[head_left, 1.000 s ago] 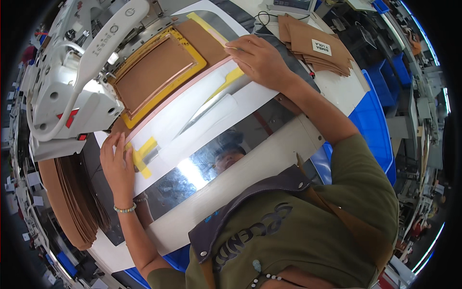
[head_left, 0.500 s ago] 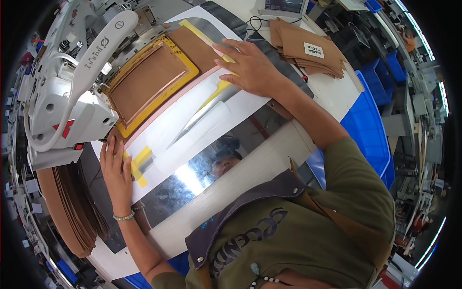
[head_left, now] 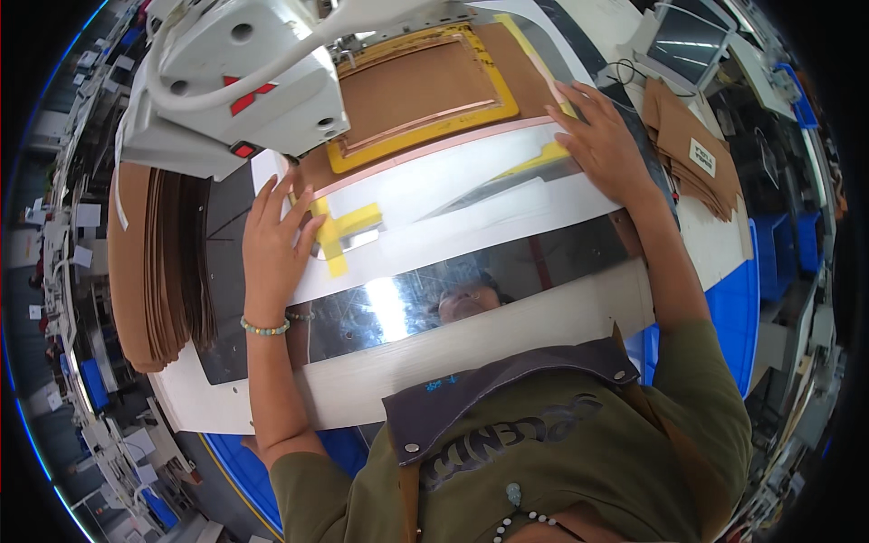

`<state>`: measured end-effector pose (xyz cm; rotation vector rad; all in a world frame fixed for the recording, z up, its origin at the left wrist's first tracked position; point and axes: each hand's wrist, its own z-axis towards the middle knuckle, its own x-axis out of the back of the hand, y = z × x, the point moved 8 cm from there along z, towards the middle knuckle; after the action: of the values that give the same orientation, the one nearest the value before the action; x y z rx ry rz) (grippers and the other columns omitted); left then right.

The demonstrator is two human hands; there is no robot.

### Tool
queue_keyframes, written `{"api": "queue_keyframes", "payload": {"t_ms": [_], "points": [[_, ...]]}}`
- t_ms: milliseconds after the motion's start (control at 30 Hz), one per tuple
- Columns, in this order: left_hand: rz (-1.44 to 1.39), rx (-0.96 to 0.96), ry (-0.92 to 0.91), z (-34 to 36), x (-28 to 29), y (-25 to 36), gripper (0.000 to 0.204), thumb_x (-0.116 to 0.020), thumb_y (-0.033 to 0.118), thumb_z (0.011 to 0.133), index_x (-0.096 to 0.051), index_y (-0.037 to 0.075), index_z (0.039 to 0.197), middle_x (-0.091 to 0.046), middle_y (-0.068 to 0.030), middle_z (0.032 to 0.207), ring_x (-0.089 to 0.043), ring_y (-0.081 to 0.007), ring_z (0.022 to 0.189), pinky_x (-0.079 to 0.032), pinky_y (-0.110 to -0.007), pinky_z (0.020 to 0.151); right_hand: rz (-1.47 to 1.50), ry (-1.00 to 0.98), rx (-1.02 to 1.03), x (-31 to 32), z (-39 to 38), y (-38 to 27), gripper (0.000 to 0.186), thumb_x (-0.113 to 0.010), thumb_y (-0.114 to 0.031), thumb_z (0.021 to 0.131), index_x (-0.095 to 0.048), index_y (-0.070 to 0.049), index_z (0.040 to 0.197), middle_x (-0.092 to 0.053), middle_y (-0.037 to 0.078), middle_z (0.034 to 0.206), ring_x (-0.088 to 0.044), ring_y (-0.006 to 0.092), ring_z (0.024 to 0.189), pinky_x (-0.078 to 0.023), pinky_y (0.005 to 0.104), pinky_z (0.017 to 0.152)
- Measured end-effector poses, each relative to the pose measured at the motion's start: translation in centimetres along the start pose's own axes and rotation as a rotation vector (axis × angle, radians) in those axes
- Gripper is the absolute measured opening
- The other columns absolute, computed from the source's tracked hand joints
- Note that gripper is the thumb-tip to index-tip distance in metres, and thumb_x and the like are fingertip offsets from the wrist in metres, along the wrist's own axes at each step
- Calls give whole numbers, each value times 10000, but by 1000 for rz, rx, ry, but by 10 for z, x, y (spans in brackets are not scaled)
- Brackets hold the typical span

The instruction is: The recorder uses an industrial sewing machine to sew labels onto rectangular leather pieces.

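My left hand (head_left: 276, 240) lies with fingers stretched at the near left corner of a brown panel (head_left: 311, 174), beside crossed strips of yellow tape (head_left: 335, 240). My right hand (head_left: 605, 145) is spread over the panel's right edge, its fingertips at a taped strip (head_left: 536, 56). Neither hand grips anything. A yellow rectangular frame (head_left: 425, 142) with a copper-coloured inner border rests on the panel. Under the panel's near side, along a pink strip (head_left: 434, 152), is a white sheet (head_left: 407, 262) with tape and clear film on it.
A white sewing machine head (head_left: 244, 86) stands over the left. Stacked brown panels (head_left: 149, 271) hang beyond my left hand. To the right lie more brown pieces (head_left: 683, 136), a screen (head_left: 692, 41) and a blue bin (head_left: 729, 308). A shiny metal plate (head_left: 407, 308) runs along the near side.
The view has turned, so the machine and table appear shifted to the right and rotated. Both hands stay at the panel's sides, fingers still extended.
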<state>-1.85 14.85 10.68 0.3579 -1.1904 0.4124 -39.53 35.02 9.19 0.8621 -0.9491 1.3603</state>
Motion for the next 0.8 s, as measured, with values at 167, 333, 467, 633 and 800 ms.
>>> {"api": "queue_keyframes", "payload": {"t_ms": [167, 333, 467, 633, 800], "points": [[44, -4, 3, -7, 1, 0, 448, -852, 285, 896, -778, 106, 1300, -624, -128, 1536, -576, -385, 1407, -509, -474, 1125, 16, -58, -51, -4, 2, -3, 444, -575, -360, 1115, -715, -68, 1419, -522, 104, 1639, -386, 323, 1559, -339, 466, 1264], [14, 25, -30, -9, 1, -8, 504, -849, 303, 894, -756, 114, 1352, -607, -131, 1559, -568, -389, 1409, -487, -478, 1140, 27, -41, -38, 0, 1, -3, 446, -589, -356, 1102, -714, -65, 1415, -532, 108, 1630, -383, 328, 1561, -342, 471, 1261], [-144, -9, -50, 2, -4, -7, 514, -817, 197, 908, -713, 104, 1403, -584, -154, 1577, -559, -389, 1418, -438, -488, 1171, 2, 2, -7, -2, -4, 5, 425, -635, -322, 1069, -724, -52, 1385, -547, 141, 1605, -410, 350, 1542, -352, 483, 1254], [-135, 12, -97, -13, -10, -23, 533, -754, 123, 956, -673, 106, 1482, -545, -179, 1612, -507, -392, 1476, -388, -500, 1221, 50, 66, 34, -1, 4, 3, 386, -660, -363, 1068, -756, -105, 1337, -597, 106, 1557, -457, 317, 1511, -395, 479, 1217], [-135, 13, -138, -5, -18, -24, 524, -697, 147, 994, -653, 115, 1515, -510, -164, 1654, -473, -380, 1514, -351, -507, 1250, -155, 395, -328, 97, -29, 104, 338, -685, -355, 1040, -790, -118, 1257, -737, 53, 1344, -630, 294, 1302, -500, 418, 1098]]}}
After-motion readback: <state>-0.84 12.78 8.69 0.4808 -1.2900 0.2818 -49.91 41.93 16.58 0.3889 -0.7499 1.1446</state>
